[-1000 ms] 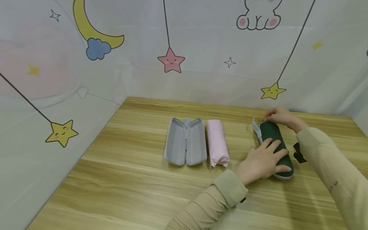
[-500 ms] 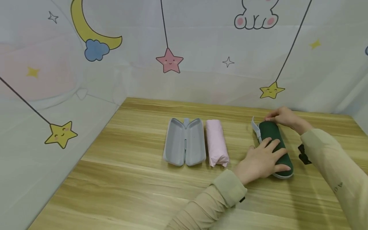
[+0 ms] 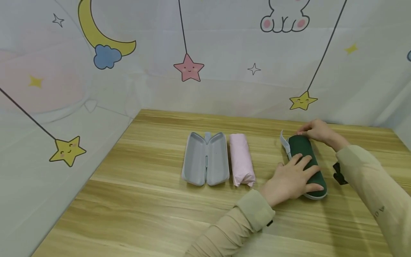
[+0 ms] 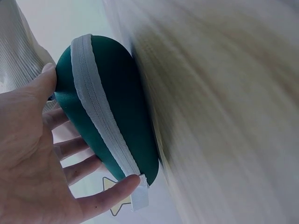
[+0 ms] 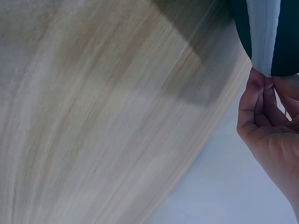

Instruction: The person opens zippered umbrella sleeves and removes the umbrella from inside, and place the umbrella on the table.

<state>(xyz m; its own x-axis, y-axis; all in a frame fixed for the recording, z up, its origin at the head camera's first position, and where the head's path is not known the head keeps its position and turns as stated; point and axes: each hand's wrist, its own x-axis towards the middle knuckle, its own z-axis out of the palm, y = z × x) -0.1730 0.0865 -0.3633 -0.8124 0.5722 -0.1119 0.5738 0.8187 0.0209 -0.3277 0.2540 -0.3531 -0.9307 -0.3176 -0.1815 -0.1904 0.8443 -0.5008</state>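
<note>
A dark green zippered case (image 3: 300, 144) with a light grey zipper band (image 4: 100, 107) and a grey strap tab (image 3: 285, 143) lies on the table at the right. My left hand (image 3: 290, 180) rests across its top, fingers spread and fairly straight. In the left wrist view, the little finger (image 4: 117, 191) touches the band beside the tab. At the case's far end, my right hand (image 3: 318, 130) pinches the zipper with thumb and fingertips curled together. The right wrist view has these fingertips at the end of the zipper band (image 5: 264, 42); any pull tab is hidden.
Left of the hands stands a grey hinged case (image 3: 194, 157), spread wide with two hollow halves. A pink wrapped bundle (image 3: 241, 157) lies close to its right side. A printed cloth with stars (image 3: 188, 67) hangs behind the wooden table (image 3: 138, 214).
My right hand and forearm have shifted slightly to the right at the case's far end. The left hand stays on the case; the view has drifted a little.
</note>
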